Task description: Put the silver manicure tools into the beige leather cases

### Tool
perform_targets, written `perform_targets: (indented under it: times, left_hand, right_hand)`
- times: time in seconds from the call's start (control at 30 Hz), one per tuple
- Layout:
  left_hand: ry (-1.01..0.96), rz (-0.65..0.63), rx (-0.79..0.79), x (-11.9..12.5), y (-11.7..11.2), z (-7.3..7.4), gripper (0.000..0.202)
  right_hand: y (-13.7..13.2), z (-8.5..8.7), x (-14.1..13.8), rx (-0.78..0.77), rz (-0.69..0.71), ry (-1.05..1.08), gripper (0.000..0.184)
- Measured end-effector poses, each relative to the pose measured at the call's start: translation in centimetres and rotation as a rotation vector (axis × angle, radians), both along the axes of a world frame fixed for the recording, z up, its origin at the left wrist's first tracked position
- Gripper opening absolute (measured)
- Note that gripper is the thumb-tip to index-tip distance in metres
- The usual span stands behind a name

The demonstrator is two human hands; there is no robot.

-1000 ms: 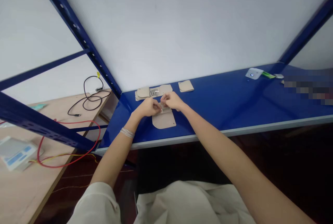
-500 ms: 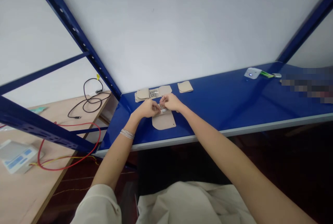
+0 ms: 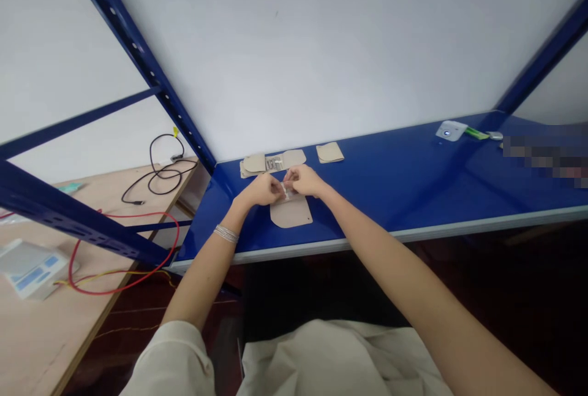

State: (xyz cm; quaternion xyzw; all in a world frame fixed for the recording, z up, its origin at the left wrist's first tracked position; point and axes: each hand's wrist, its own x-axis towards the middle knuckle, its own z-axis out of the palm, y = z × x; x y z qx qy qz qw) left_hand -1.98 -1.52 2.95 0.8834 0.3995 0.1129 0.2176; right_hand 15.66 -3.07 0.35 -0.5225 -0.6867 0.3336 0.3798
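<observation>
An opened-out beige folder (image 3: 291,212) with rounded corners and a small dark dot near one corner lies on the blue shelf. My left hand (image 3: 266,189) is closed in a pinch at the folder's upper left. From the upper right, my right hand (image 3: 303,181) pinches as well, its fingertips close to the left ones. Between the fingertips shows a small, clear and whitish plastic piece (image 3: 287,194); whether it is loose or part of the folder is hard to tell. Just behind the hands lies another opened beige folder (image 3: 294,157) with small dark items in its middle.
A closed beige folder (image 3: 329,152) lies behind and to the right. Farther right are a white device (image 3: 451,130) and a green item (image 3: 476,133). Blue uprights (image 3: 151,71) frame the shelf (image 3: 386,181). At left, a wooden table holds a black cable (image 3: 156,181) and a red cable (image 3: 178,236).
Both hands stay over the folder, with the fingertips drawn slightly closer together around the plastic piece. The whole view has shifted a little.
</observation>
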Motion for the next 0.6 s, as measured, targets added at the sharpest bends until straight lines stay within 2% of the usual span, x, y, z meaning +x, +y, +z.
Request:
perform_targets:
  times: [0.33, 0.6]
  left_hand:
    - [-0.025, 0.070, -0.104, 0.18, 0.04, -0.17, 0.019]
    - [0.001, 0.231, -0.163, 0.83, 0.35, -0.13, 0.016]
  right_hand:
    - [0.12, -0.26, -0.17, -0.013, 0.023, 0.049, 0.007]
    - [-0.27, -0.01, -0.23, -0.043, 0.045, 0.054, 0.010]
